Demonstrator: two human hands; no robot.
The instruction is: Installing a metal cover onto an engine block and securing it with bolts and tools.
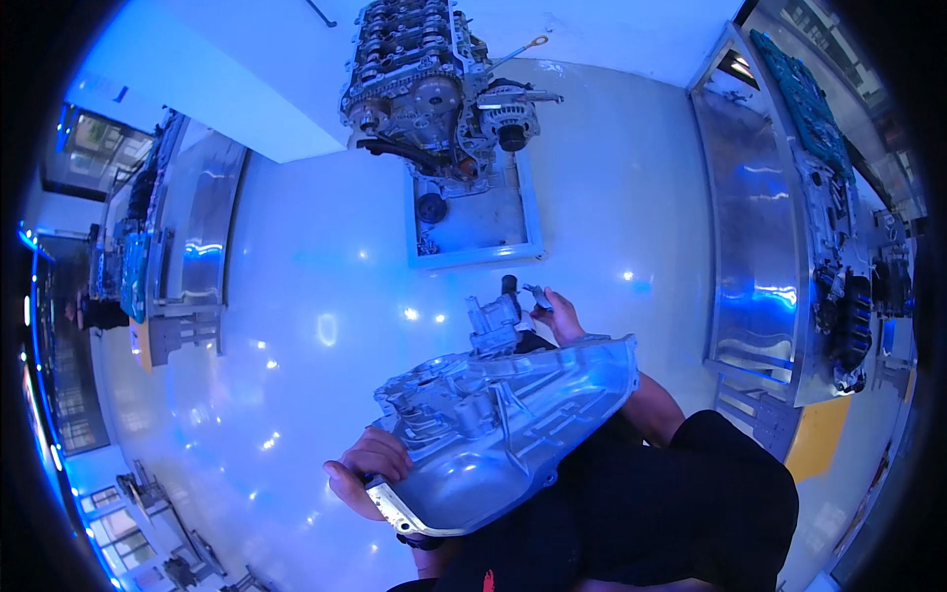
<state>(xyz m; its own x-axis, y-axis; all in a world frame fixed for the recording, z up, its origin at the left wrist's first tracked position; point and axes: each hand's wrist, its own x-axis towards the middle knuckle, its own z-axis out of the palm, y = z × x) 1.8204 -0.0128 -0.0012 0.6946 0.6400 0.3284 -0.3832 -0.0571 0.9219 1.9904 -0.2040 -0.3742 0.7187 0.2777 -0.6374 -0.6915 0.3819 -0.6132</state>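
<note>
While the view goes from left to right, these lines tell what shows.

Left side: a steel counter (202, 232) stands along the wall, and dark and teal parts lie on its far edge.
Signs and labels: I can see no package or sign clearly; a yellow panel (817, 434) sits low under the right counter (755, 247), and its print, if any, is too small to tell.
Left hand (367, 472): closed on the lower left rim of the engine cover (513, 424), fingers curled over the edge.
Engine cover: a large cast cover of silver metal, ribbed inside, with a small pump-like housing at its top; it is held in the air in front of the body, between the two hands, tilted.
Right hand (558, 316): at the top edge of the cover, pinching a small dark part; the grip is partly hidden.
Floor: glossy and pale, with an engine (434, 89) on a white stand (478, 227) beyond the hands.
</note>
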